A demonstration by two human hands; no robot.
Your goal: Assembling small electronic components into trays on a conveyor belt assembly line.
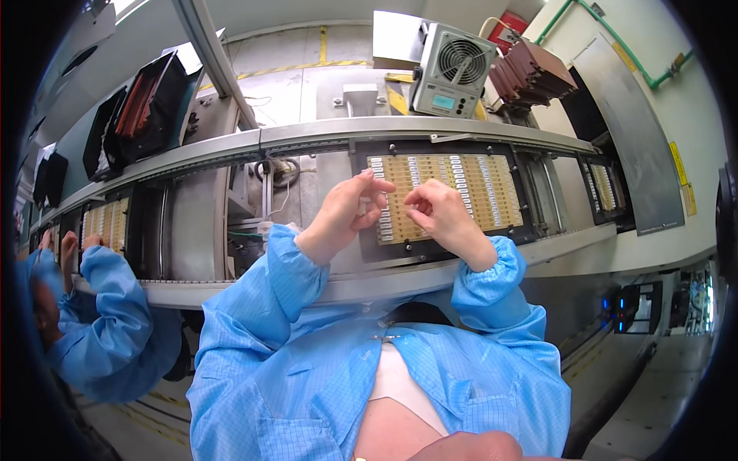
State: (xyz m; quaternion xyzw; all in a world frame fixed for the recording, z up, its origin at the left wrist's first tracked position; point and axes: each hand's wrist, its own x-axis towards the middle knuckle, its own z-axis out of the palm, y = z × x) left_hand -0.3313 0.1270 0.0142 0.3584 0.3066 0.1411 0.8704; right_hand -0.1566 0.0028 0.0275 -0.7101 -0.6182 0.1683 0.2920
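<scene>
Head view: left hand [355,206] half-open, right hand [446,213] bunched, can't tell if gripping; a low brush could skew the board's [435,167] white parts [386,224] at nine o'clock.

Nothing legible; yellow label [678,163] at right, print too small.

Head-worn fisheye view, from above, facing down, near the fingers [420,197]

Factory, conveyor rails [307,134], tan component panel [478,192], blue smocks [492,369], yellow floor markings [323,44]
</scene>
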